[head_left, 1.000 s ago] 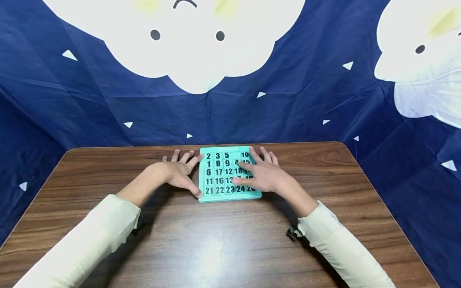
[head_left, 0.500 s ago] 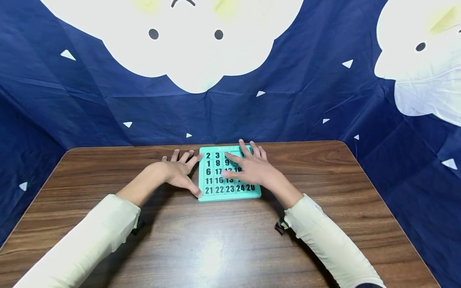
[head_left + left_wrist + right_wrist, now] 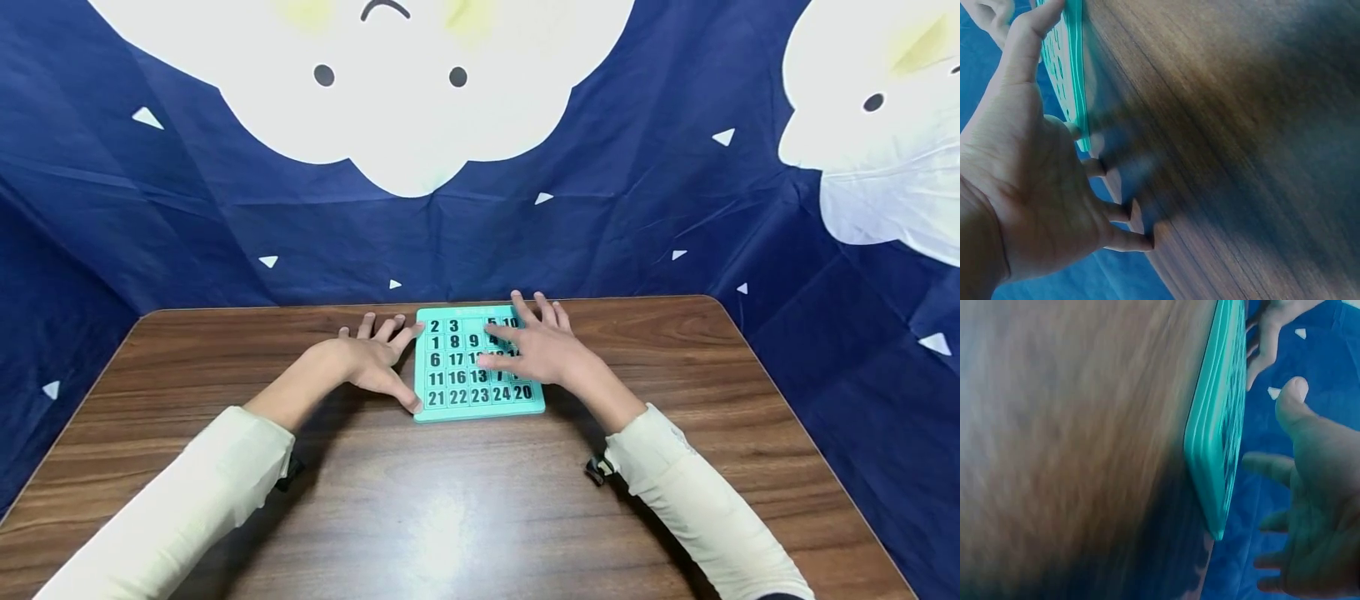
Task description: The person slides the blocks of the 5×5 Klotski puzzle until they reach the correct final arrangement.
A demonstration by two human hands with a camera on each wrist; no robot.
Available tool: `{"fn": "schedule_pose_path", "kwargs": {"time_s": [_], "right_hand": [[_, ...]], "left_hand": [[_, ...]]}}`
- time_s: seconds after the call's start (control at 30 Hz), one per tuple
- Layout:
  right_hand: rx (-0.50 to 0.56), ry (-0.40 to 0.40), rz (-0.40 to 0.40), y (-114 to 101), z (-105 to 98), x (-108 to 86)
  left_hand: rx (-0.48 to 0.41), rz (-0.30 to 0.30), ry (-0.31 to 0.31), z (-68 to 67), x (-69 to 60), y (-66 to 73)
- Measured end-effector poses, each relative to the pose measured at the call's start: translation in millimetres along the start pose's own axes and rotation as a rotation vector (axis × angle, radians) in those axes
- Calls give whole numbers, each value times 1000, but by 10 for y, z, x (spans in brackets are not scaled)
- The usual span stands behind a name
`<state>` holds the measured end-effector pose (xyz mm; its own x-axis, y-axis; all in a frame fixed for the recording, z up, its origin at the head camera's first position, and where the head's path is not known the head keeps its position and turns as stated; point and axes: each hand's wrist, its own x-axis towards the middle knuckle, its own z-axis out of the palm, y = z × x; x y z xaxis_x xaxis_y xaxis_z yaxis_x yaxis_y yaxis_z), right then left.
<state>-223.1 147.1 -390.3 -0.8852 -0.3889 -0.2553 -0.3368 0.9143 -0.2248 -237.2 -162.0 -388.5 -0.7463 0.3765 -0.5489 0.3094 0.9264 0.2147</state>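
A teal sliding number puzzle lies flat on the table, its black-numbered tiles facing up. In its top row, 2 and 3 are followed by a blank slot, then 5 and 10. At the puzzle's left side is my left hand, fingers spread, with thumb on the near corner and index finger at the far corner. My right hand reaches over the right half, its index fingertip at the 5 tile. That hand's straight fingers hide some tiles. The left wrist view shows the left palm beside the puzzle's edge.
A brown wood-grain table lies beneath, the puzzle near its far edge. Behind it hangs a dark blue cloth with white clouds and small triangles. Small black devices sit at both wrists.
My right hand first moved left onto the 5 tile, then back right. The 5 has slid one place right, so the blank slot is now third in the top row. The left hand stays put.
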Motion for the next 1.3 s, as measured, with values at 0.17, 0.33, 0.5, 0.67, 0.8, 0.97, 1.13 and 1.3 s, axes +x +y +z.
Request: {"fn": "schedule_pose_path", "kwargs": {"time_s": [0.17, 0.33, 0.5, 0.67, 0.8, 0.97, 1.13, 1.3], "right_hand": [[11, -31, -62, -107, 53, -80], [-20, -27, -21, -159, 81, -17], [-15, -7, 6, -148, 61, 96], [15, -8, 12, -83, -2, -32], [23, -9, 12, -35, -15, -160], [43, -16, -39, -100, 24, -106], [48, -49, -62, -179, 30, 8], [59, -24, -17, -119, 12, 86]], "left_hand": [[-4, 0, 2, 10, -1, 24], [3, -1, 4, 1, -10, 29], [7, -2, 5, -10, -5, 17], [2, 1, -2, -14, -10, 27], [4, 2, -6, -24, -17, 33], [8, -4, -3, -35, -28, 22], [7, -3, -5, -16, -15, 11], [5, -3, -4, 1, -8, 9]]}}
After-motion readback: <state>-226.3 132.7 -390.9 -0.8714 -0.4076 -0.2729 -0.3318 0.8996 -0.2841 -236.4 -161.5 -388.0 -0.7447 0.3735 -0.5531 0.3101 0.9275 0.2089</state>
